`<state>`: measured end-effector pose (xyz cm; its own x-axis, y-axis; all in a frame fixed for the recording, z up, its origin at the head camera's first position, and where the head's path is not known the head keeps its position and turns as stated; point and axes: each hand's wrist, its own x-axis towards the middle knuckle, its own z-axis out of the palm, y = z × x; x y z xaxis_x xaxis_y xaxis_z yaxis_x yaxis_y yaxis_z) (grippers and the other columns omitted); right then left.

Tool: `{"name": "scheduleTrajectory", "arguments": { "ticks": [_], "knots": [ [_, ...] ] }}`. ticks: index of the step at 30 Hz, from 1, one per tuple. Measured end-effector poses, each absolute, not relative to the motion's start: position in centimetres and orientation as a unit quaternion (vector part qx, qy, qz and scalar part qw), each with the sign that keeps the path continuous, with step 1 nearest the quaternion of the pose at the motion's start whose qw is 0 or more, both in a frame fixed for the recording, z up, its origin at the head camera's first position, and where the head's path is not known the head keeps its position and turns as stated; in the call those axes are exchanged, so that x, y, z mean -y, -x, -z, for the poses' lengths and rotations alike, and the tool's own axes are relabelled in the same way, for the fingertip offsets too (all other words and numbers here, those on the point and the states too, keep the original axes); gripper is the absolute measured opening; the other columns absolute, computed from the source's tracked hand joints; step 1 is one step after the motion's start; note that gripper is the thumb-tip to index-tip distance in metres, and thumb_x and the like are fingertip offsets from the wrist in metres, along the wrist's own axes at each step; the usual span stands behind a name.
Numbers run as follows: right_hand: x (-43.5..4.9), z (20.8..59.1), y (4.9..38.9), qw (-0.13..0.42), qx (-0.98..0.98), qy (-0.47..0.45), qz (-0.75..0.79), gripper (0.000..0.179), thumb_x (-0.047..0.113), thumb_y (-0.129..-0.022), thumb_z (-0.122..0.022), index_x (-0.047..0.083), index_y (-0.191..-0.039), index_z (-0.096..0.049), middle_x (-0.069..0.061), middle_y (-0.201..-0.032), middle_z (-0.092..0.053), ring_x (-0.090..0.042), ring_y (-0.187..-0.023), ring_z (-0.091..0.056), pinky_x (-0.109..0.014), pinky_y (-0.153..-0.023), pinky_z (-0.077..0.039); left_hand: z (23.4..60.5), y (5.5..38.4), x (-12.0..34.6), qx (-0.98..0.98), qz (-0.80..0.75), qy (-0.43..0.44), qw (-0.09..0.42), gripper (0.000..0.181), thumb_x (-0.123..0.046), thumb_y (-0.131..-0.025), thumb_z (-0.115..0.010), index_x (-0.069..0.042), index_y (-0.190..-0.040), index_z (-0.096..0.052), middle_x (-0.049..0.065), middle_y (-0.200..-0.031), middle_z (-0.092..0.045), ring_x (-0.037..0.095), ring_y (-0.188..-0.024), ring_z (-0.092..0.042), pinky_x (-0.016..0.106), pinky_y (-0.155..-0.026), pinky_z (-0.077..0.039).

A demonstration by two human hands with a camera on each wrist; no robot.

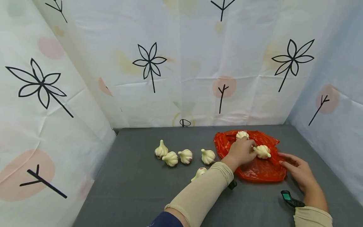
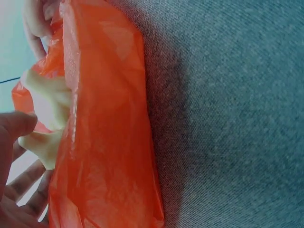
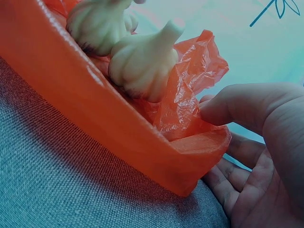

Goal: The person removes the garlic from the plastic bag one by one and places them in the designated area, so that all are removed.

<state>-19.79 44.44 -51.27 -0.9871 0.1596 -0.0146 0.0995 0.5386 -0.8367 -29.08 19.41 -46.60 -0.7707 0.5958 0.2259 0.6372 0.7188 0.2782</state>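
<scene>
A red plastic bag (image 1: pixel 261 171) lies on its side on the dark grey tabletop, its mouth pulled wide. One garlic bulb (image 1: pixel 262 151) rests at its opening, and another (image 1: pixel 242 135) is behind, partly covered by my left hand (image 1: pixel 241 153). That hand reaches over the mouth with its fingers spread, thumb (image 2: pixel 21 124) and fingertips right at a pale stem (image 2: pixel 31 142). My right hand (image 1: pixel 297 171) pinches the crumpled edge of the bag at its right side, the thumb (image 3: pixel 237 107) in front and the other fingers underneath.
Several more garlic bulbs (image 1: pixel 185 156) lie left of the bag, one (image 1: pixel 199 172) partly behind my left sleeve (image 1: pixel 201 192). Patterned white cloth (image 1: pixel 181 63) walls the table at the back and both sides. A dark band (image 1: pixel 292 199) sits on my right wrist.
</scene>
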Motion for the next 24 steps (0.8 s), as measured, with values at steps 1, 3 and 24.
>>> {"name": "scheduleTrajectory", "arguments": {
  "ticks": [1, 3, 24],
  "knots": [
    [-44.4, 51.3, 19.8, 0.031, 0.876, 0.074, -0.475, 0.055, 0.034, -0.108, -0.064, 0.000, -0.150, -0.056, 0.046, -0.108, -0.043, 0.022, -0.100, -0.042, -0.005, -0.077, -0.045, 46.6, 29.1, -19.4, 0.925, 0.173, 0.332, 0.065, 0.023, -0.040, -0.100, -0.072, -0.030, -0.120, -0.076, -0.011, -0.111, -0.067, 0.004, -0.090, -0.061, 0.016, -0.068, -0.045],
    [-44.4, 51.2, 19.8, 0.029, 0.876, 0.075, -0.476, 0.055, 0.035, -0.108, -0.063, 0.000, -0.150, -0.056, 0.046, -0.108, -0.043, 0.022, -0.099, -0.042, -0.005, -0.077, -0.045, 46.5, 29.0, -19.4, 0.925, 0.173, 0.331, 0.074, 0.019, -0.038, -0.100, -0.072, -0.030, -0.117, -0.077, -0.011, -0.109, -0.068, 0.003, -0.089, -0.062, 0.016, -0.068, -0.046],
    [-44.5, 51.1, 19.7, 0.032, 0.875, 0.067, -0.478, 0.055, 0.032, -0.108, -0.063, -0.003, -0.150, -0.055, 0.045, -0.108, -0.044, 0.022, -0.098, -0.043, -0.005, -0.077, -0.046, 41.2, 27.1, -13.7, 0.846, 0.365, 0.389, 0.007, 0.020, -0.026, -0.105, -0.068, -0.015, -0.120, -0.076, -0.007, -0.113, -0.073, -0.001, -0.095, -0.063, 0.005, -0.079, -0.046]
  ]
}}
